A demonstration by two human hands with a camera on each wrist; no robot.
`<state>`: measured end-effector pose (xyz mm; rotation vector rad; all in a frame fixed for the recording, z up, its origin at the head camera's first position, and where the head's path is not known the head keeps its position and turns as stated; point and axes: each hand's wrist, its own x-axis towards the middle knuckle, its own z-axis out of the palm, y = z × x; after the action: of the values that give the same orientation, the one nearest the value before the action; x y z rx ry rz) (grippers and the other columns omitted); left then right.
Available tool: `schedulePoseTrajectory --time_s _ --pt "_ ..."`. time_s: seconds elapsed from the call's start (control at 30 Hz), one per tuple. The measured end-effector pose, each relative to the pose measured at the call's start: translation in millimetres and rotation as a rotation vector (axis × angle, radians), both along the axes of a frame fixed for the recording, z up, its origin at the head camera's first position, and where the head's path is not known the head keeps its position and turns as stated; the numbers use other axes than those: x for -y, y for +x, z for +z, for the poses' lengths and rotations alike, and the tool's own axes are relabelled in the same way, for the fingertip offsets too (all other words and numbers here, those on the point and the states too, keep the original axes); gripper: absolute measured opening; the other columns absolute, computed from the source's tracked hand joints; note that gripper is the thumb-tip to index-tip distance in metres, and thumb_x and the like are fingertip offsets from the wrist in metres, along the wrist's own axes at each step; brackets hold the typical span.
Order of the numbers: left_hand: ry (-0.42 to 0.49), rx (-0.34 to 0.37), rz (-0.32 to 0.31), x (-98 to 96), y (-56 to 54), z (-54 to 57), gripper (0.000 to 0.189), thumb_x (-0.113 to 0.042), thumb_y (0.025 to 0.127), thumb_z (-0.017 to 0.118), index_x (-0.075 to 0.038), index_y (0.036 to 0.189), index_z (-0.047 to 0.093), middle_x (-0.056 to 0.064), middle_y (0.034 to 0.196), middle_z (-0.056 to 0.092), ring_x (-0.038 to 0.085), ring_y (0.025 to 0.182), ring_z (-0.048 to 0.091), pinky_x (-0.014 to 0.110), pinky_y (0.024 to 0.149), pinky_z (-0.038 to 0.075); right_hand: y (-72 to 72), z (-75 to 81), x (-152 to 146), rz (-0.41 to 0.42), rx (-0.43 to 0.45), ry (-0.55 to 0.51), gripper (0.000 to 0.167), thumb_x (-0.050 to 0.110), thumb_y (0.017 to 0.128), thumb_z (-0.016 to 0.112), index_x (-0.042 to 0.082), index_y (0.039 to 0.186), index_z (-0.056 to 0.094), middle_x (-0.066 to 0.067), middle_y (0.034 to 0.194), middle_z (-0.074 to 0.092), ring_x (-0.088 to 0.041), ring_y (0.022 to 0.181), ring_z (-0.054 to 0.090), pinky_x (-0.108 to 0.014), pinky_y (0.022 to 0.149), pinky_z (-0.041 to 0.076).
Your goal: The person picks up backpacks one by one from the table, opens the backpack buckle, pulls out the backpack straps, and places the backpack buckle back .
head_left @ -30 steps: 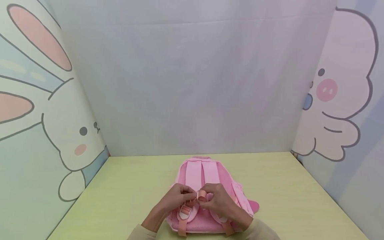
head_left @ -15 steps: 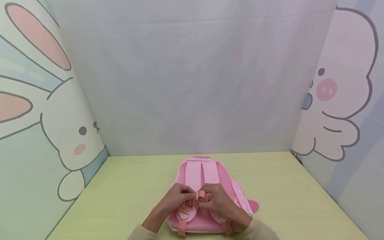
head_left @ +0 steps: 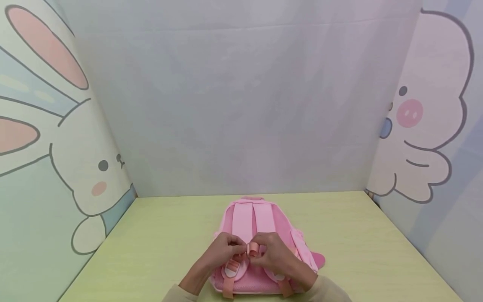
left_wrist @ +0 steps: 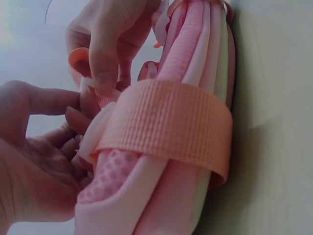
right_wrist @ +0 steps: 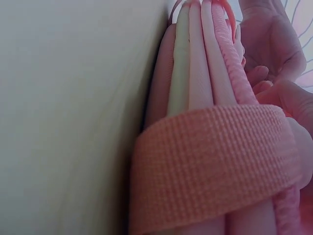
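A pink backpack (head_left: 250, 288) lies on the table with its shoulder straps (head_left: 243, 218) facing up. Above its middle, my left hand (head_left: 225, 251) and right hand (head_left: 274, 253) meet at an orange webbing strap (head_left: 254, 248), which forms a small loop. My right hand pinches that strap between thumb and fingers. My left hand pinches it at the left side of the loop, its fingertips partly hidden. A small pale buckle (left_wrist: 88, 84) shows between the hands in the left wrist view. Below my left hand lies a white strap adjuster (head_left: 232, 268).
Wide orange webbing (left_wrist: 171, 122) wraps the backpack's lower edge; a similar band (right_wrist: 215, 164) fills the right wrist view. A dark pink flap (head_left: 318, 260) sticks out at the right. The yellow-green table (head_left: 170, 226) ends at a grey curtain (head_left: 241, 105).
Both hands stay in almost the same place, holding the strap. The orange loop has turned slightly between the fingers.
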<state>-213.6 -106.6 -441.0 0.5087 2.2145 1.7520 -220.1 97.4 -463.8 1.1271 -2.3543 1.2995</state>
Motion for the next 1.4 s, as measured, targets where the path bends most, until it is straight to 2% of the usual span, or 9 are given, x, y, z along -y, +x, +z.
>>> schedulePoseTrajectory --time_s 0.27,0.53,0.77,1.03,1.2,1.3,1.4 --pt "-0.028 -0.022 -0.01 2.7 -2.2 -1.4 0.016 -0.008 0.094 0.065 0.005 0.087 0.072 0.005 0.073 0.062 0.014 0.068 0.054 0.023 0.058 0.045 -2.0 0.0 2.0 0.017 0.0 -0.037 0.033 -0.006 0.07 0.08 0.019 0.07 0.058 0.014 0.079 0.062 -0.002 0.075 0.057 -0.027 0.067 0.053" --pt "0.004 0.008 -0.005 2.0 -0.7 -4.0 0.017 -0.008 0.093 0.065 0.006 0.087 0.071 0.004 0.071 0.062 0.013 0.065 0.055 0.023 0.056 0.046 -0.7 -3.6 2.2 0.032 -0.079 -0.017 0.032 -0.004 0.068 0.081 0.019 0.073 0.059 0.013 0.079 0.063 0.0 0.074 0.055 -0.029 0.063 0.054" --pt "0.009 -0.003 -0.036 5.0 -0.3 -1.0 0.016 -0.008 0.094 0.066 0.007 0.088 0.071 0.006 0.074 0.064 0.014 0.067 0.056 0.022 0.058 0.046 0.6 -2.5 3.1 0.008 -0.054 -0.028 0.029 -0.003 0.069 0.08 0.02 0.079 0.065 0.013 0.077 0.063 -0.001 0.074 0.055 -0.024 0.064 0.052" --pt "-0.001 0.01 0.012 0.1 -0.2 -3.9 0.016 -0.007 0.092 0.065 0.007 0.085 0.071 0.005 0.071 0.063 0.013 0.064 0.056 0.023 0.057 0.047 1.6 -2.6 2.1 -0.006 -0.068 0.005 0.028 -0.003 0.069 0.081 0.019 0.077 0.065 0.014 0.078 0.063 -0.002 0.074 0.055 -0.025 0.067 0.052" --pt "-0.02 -0.004 0.023 0.7 -2.9 -0.5 0.018 -0.011 0.092 0.067 0.005 0.086 0.072 0.004 0.07 0.064 0.012 0.063 0.054 0.022 0.055 0.045 0.0 0.6 -0.5 -0.023 -0.057 0.003 0.026 -0.002 0.071 0.081 0.018 0.083 0.07 0.016 0.081 0.063 -0.003 0.075 0.055 -0.029 0.067 0.054" --pt "-0.01 0.007 0.036 2.2 -4.4 1.3 0.019 -0.012 0.092 0.068 0.006 0.088 0.072 0.004 0.07 0.064 0.011 0.063 0.055 0.021 0.054 0.043 -1.7 0.8 -3.1 -0.037 -0.032 -0.009 0.027 -0.003 0.071 0.082 0.017 0.085 0.072 0.015 0.083 0.064 -0.003 0.076 0.057 -0.028 0.067 0.054" --pt "-0.004 0.018 0.046 3.2 -4.4 1.4 0.019 -0.012 0.091 0.069 0.006 0.089 0.073 0.004 0.07 0.066 0.01 0.063 0.057 0.021 0.055 0.044 -4.3 -1.6 -4.8 -0.032 -0.051 -0.018 0.028 -0.003 0.069 0.082 0.017 0.085 0.071 0.014 0.082 0.064 -0.002 0.076 0.057 -0.026 0.067 0.054"
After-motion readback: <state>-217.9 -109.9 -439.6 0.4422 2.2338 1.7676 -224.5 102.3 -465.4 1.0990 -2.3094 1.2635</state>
